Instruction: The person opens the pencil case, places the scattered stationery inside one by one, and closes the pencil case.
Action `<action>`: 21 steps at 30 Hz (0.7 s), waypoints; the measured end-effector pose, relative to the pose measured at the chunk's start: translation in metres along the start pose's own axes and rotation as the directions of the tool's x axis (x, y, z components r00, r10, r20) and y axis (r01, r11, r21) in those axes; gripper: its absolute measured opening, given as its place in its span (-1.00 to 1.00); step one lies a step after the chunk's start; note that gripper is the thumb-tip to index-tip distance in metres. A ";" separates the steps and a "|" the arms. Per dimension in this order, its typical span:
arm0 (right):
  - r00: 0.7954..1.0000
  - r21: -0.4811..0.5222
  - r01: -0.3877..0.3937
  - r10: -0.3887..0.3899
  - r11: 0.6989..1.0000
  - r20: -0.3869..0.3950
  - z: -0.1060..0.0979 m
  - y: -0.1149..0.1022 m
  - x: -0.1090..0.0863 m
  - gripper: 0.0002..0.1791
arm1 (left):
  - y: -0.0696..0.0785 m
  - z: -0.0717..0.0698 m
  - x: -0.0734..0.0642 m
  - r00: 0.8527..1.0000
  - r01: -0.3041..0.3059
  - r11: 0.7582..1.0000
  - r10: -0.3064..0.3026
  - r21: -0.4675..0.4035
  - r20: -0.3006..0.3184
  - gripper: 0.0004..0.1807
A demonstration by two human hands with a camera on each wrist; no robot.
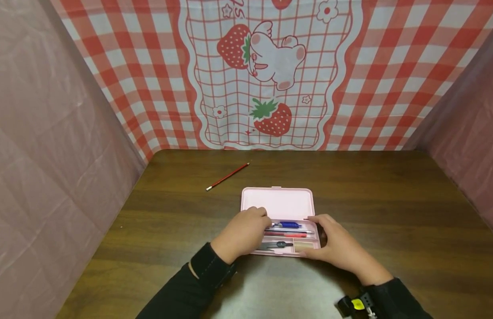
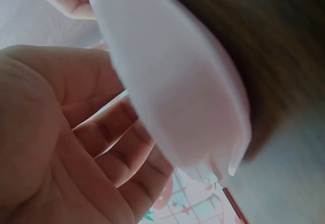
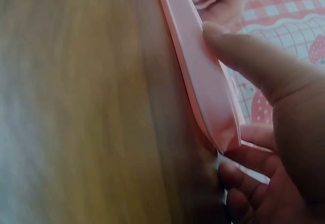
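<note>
A pink pencil case [image 1: 277, 203] lies on the table with its lid folded back. My left hand [image 1: 244, 234] reaches over its left end, fingers bent, close to a blue pen [image 1: 290, 225]. The fingertips are hidden, so whether they pinch anything does not show. In the left wrist view the fingers pass behind the case wall [image 2: 177, 82]. My right hand [image 1: 336, 243] grips the case's right end, thumb [image 3: 238, 46] against the front side. Also inside are a red pen-like stick [image 1: 296, 235], a grey drawing compass [image 1: 279, 244] and a tan block [image 1: 303, 245].
A red pencil [image 1: 228, 177] with a white end lies behind the case, to the left, on the brown wooden table [image 1: 374, 190]. A red-and-white checked cloth [image 1: 150, 79] hangs at the table's back edge. Pale pink drapes [image 1: 43, 155] hang at both sides.
</note>
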State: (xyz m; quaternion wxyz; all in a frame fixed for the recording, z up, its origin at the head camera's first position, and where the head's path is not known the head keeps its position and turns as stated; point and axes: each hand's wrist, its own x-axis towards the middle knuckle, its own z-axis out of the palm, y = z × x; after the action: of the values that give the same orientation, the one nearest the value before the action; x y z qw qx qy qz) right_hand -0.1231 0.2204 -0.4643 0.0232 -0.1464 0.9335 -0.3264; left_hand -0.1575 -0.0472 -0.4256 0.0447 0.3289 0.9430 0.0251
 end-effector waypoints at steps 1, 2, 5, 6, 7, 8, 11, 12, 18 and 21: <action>1.000 0.012 0.009 -0.009 1.000 0.006 -0.001 0.002 0.000 0.11 | 0.000 0.000 0.000 1.000 0.002 1.000 -0.002 -0.007 0.000 -0.75; 1.000 0.022 0.018 -0.018 1.000 0.009 -0.002 0.003 0.000 0.10 | 0.000 0.000 0.000 1.000 0.004 1.000 -0.003 -0.012 0.001 -0.76; 0.999 0.042 0.043 -0.044 0.998 0.019 -0.004 0.006 -0.001 0.10 | 0.000 -0.001 0.000 1.000 0.009 1.000 -0.009 -0.024 0.003 -0.75; 0.999 0.044 0.048 -0.048 0.998 0.020 -0.004 0.007 -0.001 0.10 | -0.001 -0.001 0.000 1.000 0.011 1.000 -0.011 -0.026 0.003 -0.75; 0.998 0.047 0.052 -0.053 0.998 0.022 -0.004 0.007 -0.001 0.10 | -0.001 -0.001 0.000 1.000 0.012 1.000 -0.011 -0.028 0.003 -0.75; 0.998 0.048 0.055 -0.056 0.997 0.022 -0.004 0.007 -0.001 0.10 | -0.001 -0.001 0.000 1.000 0.011 1.000 -0.011 -0.027 0.002 -0.75; 0.998 0.049 0.059 -0.060 0.997 0.020 -0.004 0.007 -0.002 0.10 | -0.001 0.000 0.000 1.000 -0.007 1.000 0.006 -0.016 -0.013 -0.76; 0.998 0.048 0.061 -0.061 0.997 0.018 -0.004 0.007 -0.002 0.10 | -0.001 0.001 0.000 1.000 -0.015 1.000 0.015 -0.011 -0.020 -0.76; 0.998 0.037 0.065 -0.065 0.997 0.013 -0.004 0.008 -0.002 0.10 | -0.002 0.002 0.000 0.998 -0.029 0.999 0.028 -0.023 -0.054 -0.75; 0.998 0.035 0.065 -0.065 0.997 0.016 -0.003 0.009 0.000 0.11 | -0.008 -0.001 -0.002 0.995 -0.005 0.999 0.000 -0.048 -0.098 -0.77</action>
State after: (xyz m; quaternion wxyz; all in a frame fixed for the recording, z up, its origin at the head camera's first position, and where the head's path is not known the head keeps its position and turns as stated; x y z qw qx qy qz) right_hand -0.1254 0.2292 -0.4671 0.0230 -0.1789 0.9223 -0.3419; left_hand -0.1605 -0.0549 -0.4246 0.0061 0.3273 0.9427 0.0641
